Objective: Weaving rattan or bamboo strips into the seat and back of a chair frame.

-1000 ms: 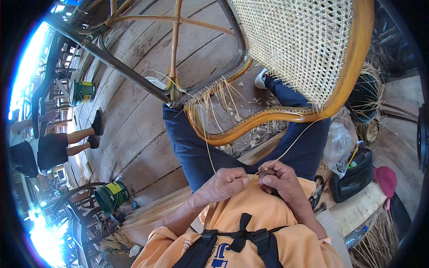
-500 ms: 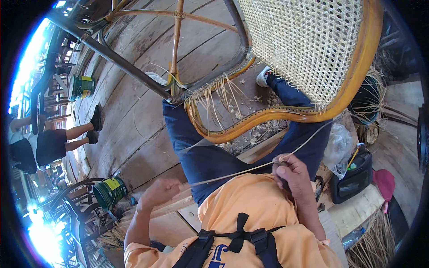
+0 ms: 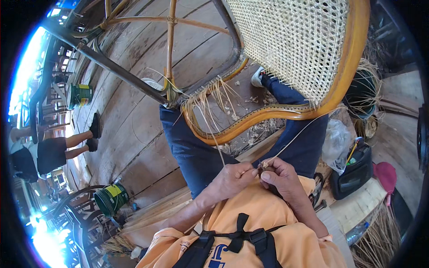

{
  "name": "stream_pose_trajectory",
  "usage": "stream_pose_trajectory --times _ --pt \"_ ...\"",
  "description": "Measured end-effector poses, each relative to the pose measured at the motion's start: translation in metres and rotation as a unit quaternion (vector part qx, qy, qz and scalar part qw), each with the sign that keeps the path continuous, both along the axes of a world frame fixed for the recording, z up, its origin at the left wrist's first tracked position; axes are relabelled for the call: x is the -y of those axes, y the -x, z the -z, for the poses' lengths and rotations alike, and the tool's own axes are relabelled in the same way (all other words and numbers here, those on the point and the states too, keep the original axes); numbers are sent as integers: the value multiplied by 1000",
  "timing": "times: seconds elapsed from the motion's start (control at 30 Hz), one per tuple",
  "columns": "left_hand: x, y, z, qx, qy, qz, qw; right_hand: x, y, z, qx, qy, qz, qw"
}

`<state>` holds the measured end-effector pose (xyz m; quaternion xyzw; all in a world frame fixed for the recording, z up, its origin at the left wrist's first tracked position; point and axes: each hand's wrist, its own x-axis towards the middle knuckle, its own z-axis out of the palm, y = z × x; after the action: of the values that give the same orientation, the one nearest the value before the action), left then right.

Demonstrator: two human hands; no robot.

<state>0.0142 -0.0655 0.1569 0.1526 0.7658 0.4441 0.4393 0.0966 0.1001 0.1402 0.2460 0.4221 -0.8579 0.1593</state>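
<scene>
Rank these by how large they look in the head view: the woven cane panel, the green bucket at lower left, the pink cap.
1. woven cane panel, by far
2. green bucket
3. pink cap, which looks close to the bucket; fisheye bending makes that order unsure.

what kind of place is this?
Likely an open-sided cane furniture workshop. A chair frame with a half-woven cane seat rests on the person's lap, loose cane strips lie about, and more chair frames stand on the plank floor.
</scene>
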Motion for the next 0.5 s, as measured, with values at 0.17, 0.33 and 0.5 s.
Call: stream_pose_trajectory --times 0.17,0.33,0.5 --pt "42 14 -12 253 -21 30 967 0 -5 0 -15 36 4 999" --pt "77 22 -22 340 -11 7 940 -3 -5 4 -29 55 39 997" --pt "115 22 -31 335 35 12 942 -13 -5 4 26 47 84 995"
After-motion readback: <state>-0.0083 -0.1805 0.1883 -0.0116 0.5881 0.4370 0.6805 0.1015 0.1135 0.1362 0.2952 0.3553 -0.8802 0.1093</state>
